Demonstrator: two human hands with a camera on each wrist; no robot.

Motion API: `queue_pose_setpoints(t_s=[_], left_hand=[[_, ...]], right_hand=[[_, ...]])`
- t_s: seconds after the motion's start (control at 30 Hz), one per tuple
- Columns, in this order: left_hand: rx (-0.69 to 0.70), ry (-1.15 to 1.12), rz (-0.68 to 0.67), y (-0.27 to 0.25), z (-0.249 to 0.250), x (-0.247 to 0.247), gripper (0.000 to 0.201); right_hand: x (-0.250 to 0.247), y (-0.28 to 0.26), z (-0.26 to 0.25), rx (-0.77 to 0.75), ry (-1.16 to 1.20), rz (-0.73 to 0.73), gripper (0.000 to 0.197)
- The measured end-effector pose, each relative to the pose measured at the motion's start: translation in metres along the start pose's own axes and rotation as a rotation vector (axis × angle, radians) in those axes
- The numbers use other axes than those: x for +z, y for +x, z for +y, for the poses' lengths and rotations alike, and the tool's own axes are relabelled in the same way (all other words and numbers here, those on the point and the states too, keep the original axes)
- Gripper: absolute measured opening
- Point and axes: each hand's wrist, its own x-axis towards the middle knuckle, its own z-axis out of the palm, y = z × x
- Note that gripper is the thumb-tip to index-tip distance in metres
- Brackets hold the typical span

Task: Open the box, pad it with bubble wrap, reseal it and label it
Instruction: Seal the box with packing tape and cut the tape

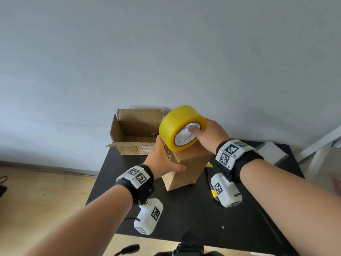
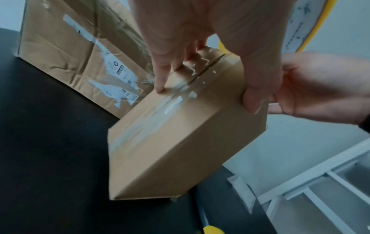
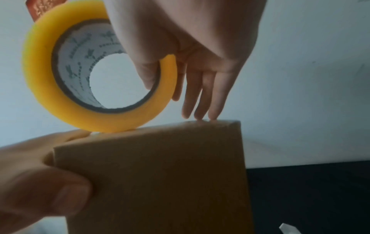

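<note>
We are at resealing: small closed brown cardboard box point(image 1: 186, 163) stands on the black surface point(image 1: 184, 209), left hand point(image 1: 162, 159) gripping its side. Right hand point(image 1: 208, 135) holds one yellow tape roll point(image 1: 177, 126) on top, thumb in the core, fingers extended. Label not seen. Two boxes counting the open brown carton point(image 1: 134, 132) behind.
</note>
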Motion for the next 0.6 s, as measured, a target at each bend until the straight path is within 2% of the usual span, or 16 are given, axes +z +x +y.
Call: queue_pose_setpoints(t_s=[0.1,0.2,0.37,0.5,0.6], left_hand=[[0.017,0.036,0.0,-0.007,-0.014,-0.005,0.111],[0.03,0.067,-0.013,-0.012,-0.023,-0.005,0.114],[0.04,0.104,0.002,-0.02,-0.025,-0.003,0.107],[0.06,0.119,0.027,-0.024,-0.023,0.002,0.105],[0.077,0.122,0.036,-0.032,-0.028,0.002,0.108]], right_hand=[[0.012,-0.008,-0.009,0.003,-0.099,0.001,0.043],[0.013,-0.016,-0.014,-0.028,-0.115,0.019,0.036],[0.004,-0.023,0.003,0.052,0.187,0.111,0.012],[0.003,-0.03,0.009,0.08,0.198,0.152,0.022],[0.003,-0.031,0.005,0.049,0.165,0.122,0.022]])
